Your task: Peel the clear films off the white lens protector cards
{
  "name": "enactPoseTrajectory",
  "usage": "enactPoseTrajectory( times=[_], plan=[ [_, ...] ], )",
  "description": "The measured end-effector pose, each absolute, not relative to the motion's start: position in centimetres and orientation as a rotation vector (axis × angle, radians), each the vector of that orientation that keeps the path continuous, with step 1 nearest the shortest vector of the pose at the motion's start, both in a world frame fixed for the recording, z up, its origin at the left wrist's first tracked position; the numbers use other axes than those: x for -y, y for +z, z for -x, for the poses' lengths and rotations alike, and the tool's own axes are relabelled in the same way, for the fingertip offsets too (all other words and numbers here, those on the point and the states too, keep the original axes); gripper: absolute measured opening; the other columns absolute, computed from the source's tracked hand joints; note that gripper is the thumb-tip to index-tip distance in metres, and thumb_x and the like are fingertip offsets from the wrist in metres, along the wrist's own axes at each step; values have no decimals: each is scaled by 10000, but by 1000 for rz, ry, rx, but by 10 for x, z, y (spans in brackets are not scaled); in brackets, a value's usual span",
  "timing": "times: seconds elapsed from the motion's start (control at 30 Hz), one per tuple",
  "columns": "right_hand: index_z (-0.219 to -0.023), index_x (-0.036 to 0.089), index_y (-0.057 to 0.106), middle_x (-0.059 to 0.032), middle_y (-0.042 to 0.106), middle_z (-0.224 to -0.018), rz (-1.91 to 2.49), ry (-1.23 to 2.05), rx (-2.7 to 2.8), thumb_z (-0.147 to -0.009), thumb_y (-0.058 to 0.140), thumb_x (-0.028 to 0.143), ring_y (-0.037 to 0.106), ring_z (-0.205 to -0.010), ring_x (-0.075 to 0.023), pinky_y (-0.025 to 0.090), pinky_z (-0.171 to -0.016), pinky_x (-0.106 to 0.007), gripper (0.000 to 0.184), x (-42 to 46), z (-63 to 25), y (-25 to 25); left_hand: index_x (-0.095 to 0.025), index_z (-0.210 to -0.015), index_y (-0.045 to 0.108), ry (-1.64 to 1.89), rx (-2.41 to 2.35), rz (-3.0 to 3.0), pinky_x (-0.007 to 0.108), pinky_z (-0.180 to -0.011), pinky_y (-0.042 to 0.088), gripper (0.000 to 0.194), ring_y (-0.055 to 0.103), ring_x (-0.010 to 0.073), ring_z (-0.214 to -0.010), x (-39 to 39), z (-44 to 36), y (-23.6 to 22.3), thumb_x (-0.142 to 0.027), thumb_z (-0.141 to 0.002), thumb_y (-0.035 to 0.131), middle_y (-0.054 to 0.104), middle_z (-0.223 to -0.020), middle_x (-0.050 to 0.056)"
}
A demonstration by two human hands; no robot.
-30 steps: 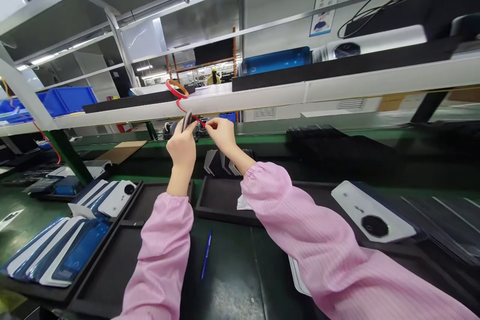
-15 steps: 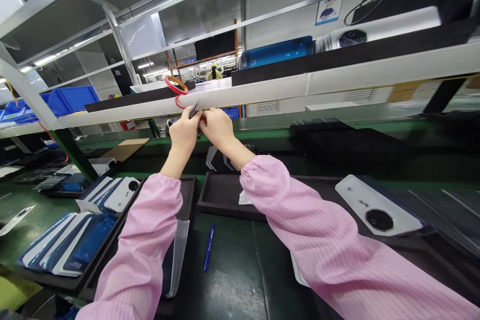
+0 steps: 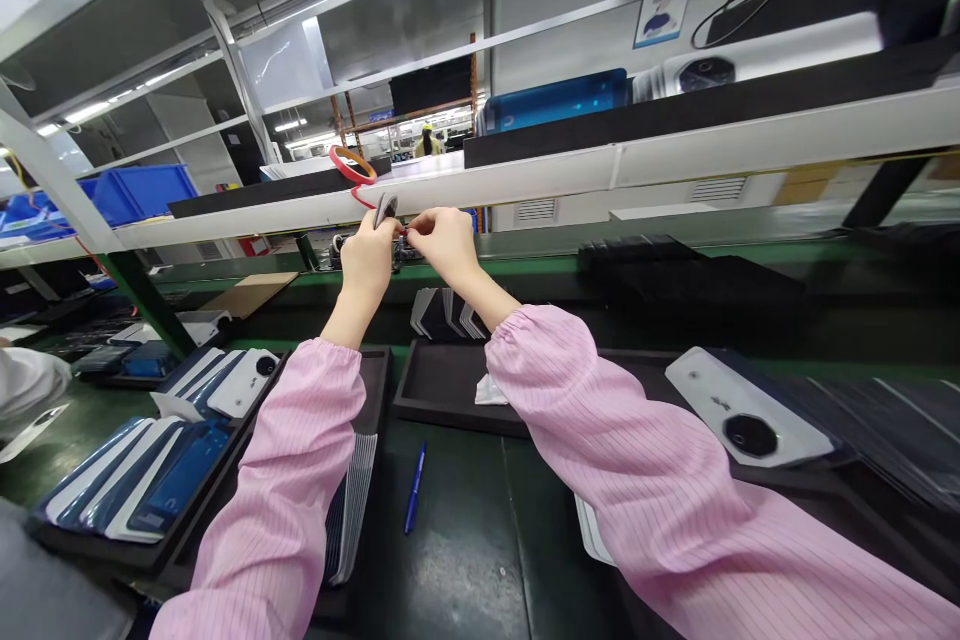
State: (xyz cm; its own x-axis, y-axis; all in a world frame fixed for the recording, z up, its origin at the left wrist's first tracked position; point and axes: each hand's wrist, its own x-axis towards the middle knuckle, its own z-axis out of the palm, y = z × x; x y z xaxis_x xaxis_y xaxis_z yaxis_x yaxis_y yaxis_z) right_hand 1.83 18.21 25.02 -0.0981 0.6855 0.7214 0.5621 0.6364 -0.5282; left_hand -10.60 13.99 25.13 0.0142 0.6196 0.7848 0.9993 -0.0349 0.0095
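Note:
Both arms, in pink striped sleeves, reach out to the white shelf edge (image 3: 540, 182). My left hand (image 3: 366, 255) is closed around a small grey-and-black piece (image 3: 385, 209), whose rounded top pokes up above the fingers; its kind I cannot make out. Right beside it, the thumb and forefinger of my right hand (image 3: 448, 245) pinch a small bit of red tape (image 3: 406, 232). Above my left hand, a roll of red tape (image 3: 352, 165) sits at the shelf edge, with a loose red end hanging down. Behind the hands is a dark metal fixture (image 3: 405, 255), partly covered by them.
Trays of blue and white phone back covers (image 3: 150, 480) stand at left, near another person's grey sleeve (image 3: 45, 570). A blue pen (image 3: 415, 488) lies on the green table (image 3: 465, 540). At right rests a white cover (image 3: 750, 410); a black tray (image 3: 442, 390) lies below my wrists.
My hands have drawn slightly apart, and red tape now shows at my right fingertips. The piece in my left hand has turned, showing a rounded face. Another person's sleeve has appeared at left.

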Motion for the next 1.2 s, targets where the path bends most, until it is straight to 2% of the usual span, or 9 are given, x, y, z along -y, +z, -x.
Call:
enactPoseTrajectory(
  times=[0.27,0.43,0.63,0.73,0.8,0.93,1.2],
  plan=[
    [-845,173,756,-90,766,-881,1009,5,1828,-816,602,205,697,-870,-267,486,-776,-339,159,-177,-16,251,-256,-1057,747,-900,1680,1733,316,-704,471,251,707,254,-888,-136,104,255,-245,-986,507,681,-1184,99],
    [-831,183,737,-88,759,-890,1029,-82,1838,-828,586,227,674,-843,-257,460,-717,-324,157,-177,-17,249,-287,-1073,754,-914,1596,1806,309,-711,472,227,704,249,-907,-139,109,254,-271,-967,554,687,-1160,80],
    [-769,189,711,-72,745,-842,1004,-41,1798,-786,587,210,656,-798,-239,440,-692,-316,126,-179,-14,246,-263,-1030,761,-908,1578,1779,318,-687,469,222,706,251,-871,-141,109,251,-277,-968,548,698,-1126,90],
    [-697,194,685,-35,704,-726,945,148,1690,-734,620,235,618,-715,-207,432,-675,-301,85,-180,-12,246,-251,-1047,760,-914,1565,1778,324,-695,474,239,709,260,-888,-139,109,252,-277,-975,533,702,-1129,100],
    [-624,192,654,-2,654,-636,863,385,1561,-672,662,243,583,-665,-182,430,-670,-291,71,-180,-11,247,-242,-1066,757,-918,1553,1774,325,-704,477,247,710,267,-912,-138,108,253,-277,-974,531,702,-1150,111],
    [-529,187,599,42,560,-522,747,760,1330,-607,700,194,536,-608,-143,438,-652,-264,128,-184,-6,249,-218,-1102,751,-920,1539,1761,322,-706,480,261,711,277,-938,-140,108,254,-293,-970,538,692,-1198,138],
    [-579,193,515,37,534,-508,773,1299,990,-803,643,173,543,-492,-85,537,-542,-198,258,-196,11,252,-220,-1040,762,-1013,1510,1768,304,-720,501,251,713,239,-906,-148,105,249,-299,-971,534,701,-1169,127]
  ],
)
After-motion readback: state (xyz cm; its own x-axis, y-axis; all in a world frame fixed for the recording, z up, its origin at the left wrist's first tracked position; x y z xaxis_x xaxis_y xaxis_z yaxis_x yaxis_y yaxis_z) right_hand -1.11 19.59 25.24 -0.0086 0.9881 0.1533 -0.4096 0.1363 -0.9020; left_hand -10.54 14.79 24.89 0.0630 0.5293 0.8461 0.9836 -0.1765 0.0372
